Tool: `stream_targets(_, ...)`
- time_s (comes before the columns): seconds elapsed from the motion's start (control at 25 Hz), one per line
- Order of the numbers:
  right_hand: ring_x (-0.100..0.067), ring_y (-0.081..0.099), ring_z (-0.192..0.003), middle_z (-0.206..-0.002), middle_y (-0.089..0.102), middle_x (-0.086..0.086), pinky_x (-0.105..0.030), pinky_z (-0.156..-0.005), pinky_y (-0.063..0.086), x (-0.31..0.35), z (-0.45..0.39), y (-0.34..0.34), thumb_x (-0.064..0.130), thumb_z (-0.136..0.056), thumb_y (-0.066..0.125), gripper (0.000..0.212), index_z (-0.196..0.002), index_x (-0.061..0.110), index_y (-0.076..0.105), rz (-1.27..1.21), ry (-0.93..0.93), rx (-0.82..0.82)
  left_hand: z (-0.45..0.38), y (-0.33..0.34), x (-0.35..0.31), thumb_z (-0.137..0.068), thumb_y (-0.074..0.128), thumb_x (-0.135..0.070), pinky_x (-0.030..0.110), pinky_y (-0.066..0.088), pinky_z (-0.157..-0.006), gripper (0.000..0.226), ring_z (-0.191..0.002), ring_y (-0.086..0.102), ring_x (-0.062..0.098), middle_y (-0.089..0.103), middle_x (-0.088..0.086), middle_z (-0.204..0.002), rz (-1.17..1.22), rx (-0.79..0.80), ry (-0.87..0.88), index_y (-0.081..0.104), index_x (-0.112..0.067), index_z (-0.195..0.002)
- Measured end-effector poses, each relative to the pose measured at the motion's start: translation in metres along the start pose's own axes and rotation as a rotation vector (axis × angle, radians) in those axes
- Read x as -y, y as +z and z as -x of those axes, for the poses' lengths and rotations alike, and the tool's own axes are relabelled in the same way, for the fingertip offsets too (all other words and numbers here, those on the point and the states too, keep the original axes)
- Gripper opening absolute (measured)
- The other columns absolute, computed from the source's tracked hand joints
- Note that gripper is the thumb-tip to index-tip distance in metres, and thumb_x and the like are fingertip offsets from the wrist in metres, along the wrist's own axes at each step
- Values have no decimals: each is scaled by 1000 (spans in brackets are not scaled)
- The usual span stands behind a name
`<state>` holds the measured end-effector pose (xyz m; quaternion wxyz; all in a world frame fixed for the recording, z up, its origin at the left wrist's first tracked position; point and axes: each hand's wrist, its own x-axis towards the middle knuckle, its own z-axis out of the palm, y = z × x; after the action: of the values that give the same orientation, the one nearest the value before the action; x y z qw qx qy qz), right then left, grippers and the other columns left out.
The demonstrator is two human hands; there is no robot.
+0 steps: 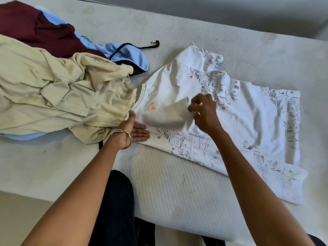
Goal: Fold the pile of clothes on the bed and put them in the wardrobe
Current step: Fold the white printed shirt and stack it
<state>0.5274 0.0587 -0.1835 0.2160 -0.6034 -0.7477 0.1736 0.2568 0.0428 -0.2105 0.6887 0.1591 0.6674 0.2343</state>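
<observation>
Your right hand [204,112] pinches the white line-printed cotton T-shirt's [248,112] sleeve; your left hand [134,130] presses it, fingers straight.

The cream garment [53,96] and the maroon garment [32,25] run off the left edge. The light blue garment [127,55] lies mostly buried under both. The right hand [204,112] is motion-blurred, its fingertips unclear. The white T-shirt's [248,121] small orange logo [151,107] is unreadable.
</observation>
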Motion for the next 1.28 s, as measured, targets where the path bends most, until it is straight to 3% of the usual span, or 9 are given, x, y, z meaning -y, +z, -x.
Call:
stream_targets(0.12,-28,36,-114,-118,57,-4,-39,-87,21,-9,89,12,12,-59,70,12,-59,23,66,212,-37,12,1,-3,-3,-80,35,-81,52,54,-86,96,-91,67,41,66,32,-94,137,29,-76,58,11,-98)
stream_targets(0.2,-30,37,-114,-121,55,-6,-39,-84,23,-15,126,22,-1,-59,67,23,-61,22,66,148,218,-54,5,1,1,-85,48,-69,51,52,-86,76,-89,65,37,65,26,-95,201,12,-66,56,5,-96)
stream_targets(0.44,-24,59,-91,-100,64,-8,-40,-80,47,17,101,32,23,-92,64,30,-117,9,58,-383,747,-238,8,15,15,-94,56,-11,45,53,-85,5,-81,62,23,63,14,-101,250,-111,-25,57,-8,-91)
stream_targets(0.52,-18,59,-92,-99,65,-2,-37,-83,49,23,84,37,42,-87,69,46,-119,12,55,-424,903,-172,9,15,17,-94,53,-8,44,51,-91,5,-80,61,21,63,9,-94,280,-135,-31,57,-9,-94)
stream_targets(0.72,-24,62,-92,-99,66,-8,-42,-86,54,4,44,38,21,-94,63,12,-103,12,65,-694,1090,-441,8,17,19,-96,51,-4,43,48,-96,9,-81,61,22,62,10,-92,397,-126,-33,55,-8,-90)
stream_targets(0.96,-23,60,-85,-88,62,-2,-42,-84,53,3,54,44,35,-93,65,46,-130,14,47,-683,971,-357,12,16,18,-93,57,0,49,55,-87,3,-84,63,27,64,13,-94,357,-76,-75,56,-4,-92)
stream_targets(1.12,-20,51,-99,-118,44,-8,-19,-87,40,12,80,56,1,-78,76,81,-145,18,32,-573,755,-285,15,29,21,-87,62,5,47,54,-85,13,-82,63,28,62,18,-100,321,-160,25,54,-2,-95)
stream_targets(1.2,-23,55,-95,-121,36,-8,-5,-79,37,4,96,58,-10,-80,65,69,-140,15,41,-479,714,-389,13,40,27,-80,73,0,46,55,-80,47,-100,61,35,54,25,-124,136,-353,151,47,3,-118)
stream_targets(1.28,-31,54,-102,-122,40,-10,-21,-89,45,-15,115,53,-10,-84,57,54,-134,10,48,-318,672,-448,23,57,38,-75,80,-11,43,48,-93,83,-118,50,39,40,25,-138,-252,-604,238,28,0,-139)
